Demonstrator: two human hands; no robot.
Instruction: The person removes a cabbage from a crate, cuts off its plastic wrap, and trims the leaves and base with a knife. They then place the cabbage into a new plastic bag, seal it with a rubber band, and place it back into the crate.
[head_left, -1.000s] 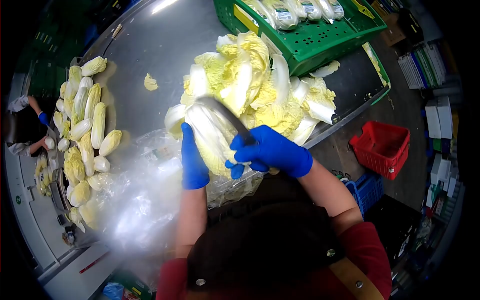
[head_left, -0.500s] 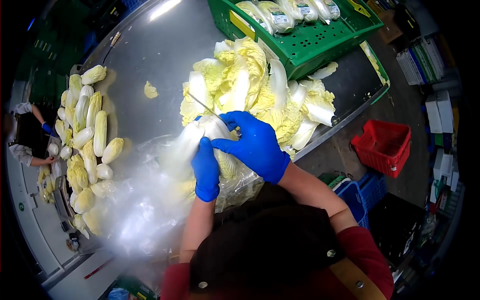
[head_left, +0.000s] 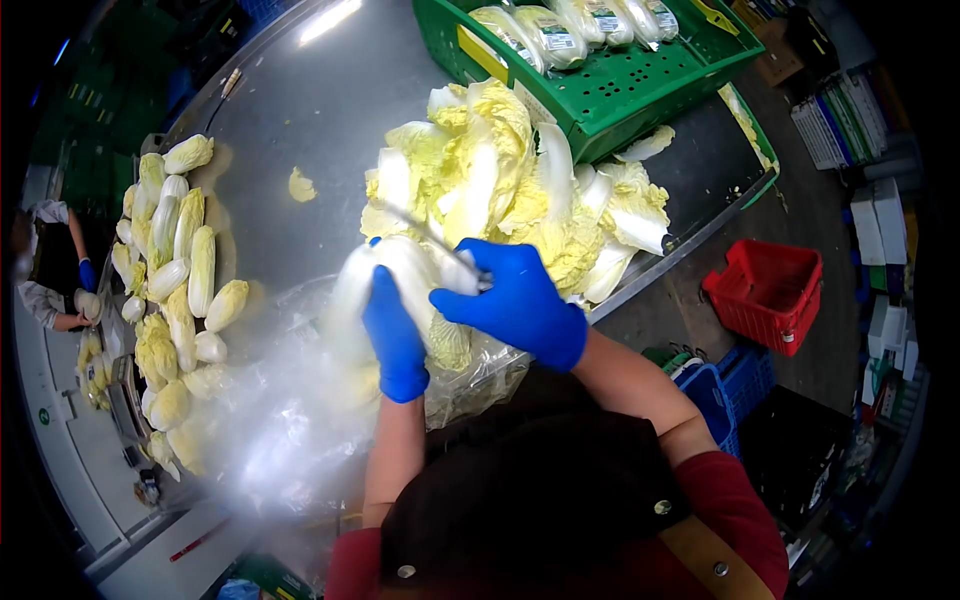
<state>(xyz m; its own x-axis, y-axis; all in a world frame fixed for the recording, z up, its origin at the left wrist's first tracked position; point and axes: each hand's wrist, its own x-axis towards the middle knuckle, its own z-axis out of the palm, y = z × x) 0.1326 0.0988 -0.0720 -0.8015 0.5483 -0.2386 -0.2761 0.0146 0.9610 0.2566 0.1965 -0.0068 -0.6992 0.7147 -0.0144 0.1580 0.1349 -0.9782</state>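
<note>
Blue gloves cover both hands. My left hand (head_left: 397, 335) grips a pale cabbage (head_left: 412, 285) from its left side, with the thumb over its white leaves. On the right, my right hand (head_left: 525, 305) is closed on a knife (head_left: 425, 228), whose blurred blade points up and left above the cabbage. The thumb of that hand reaches toward the cabbage's right side. Loose yellow and white leaves (head_left: 500, 175) are heaped just beyond both hands. Clear plastic film (head_left: 300, 400) lies to the lower left, partly under the cabbage.
Several whole cabbages (head_left: 202, 270) lie along the left of the metal table (head_left: 290, 105). A green crate (head_left: 620, 90) of wrapped cabbages stands at the top right. A red basket (head_left: 765, 295) is at the right. At the far left a co-worker (head_left: 60, 260) holds a cabbage.
Since a second ago, the cabbage and my left hand have shifted. The knife has swung to a flatter angle than half a second ago, and my right hand has moved slightly right and down.
</note>
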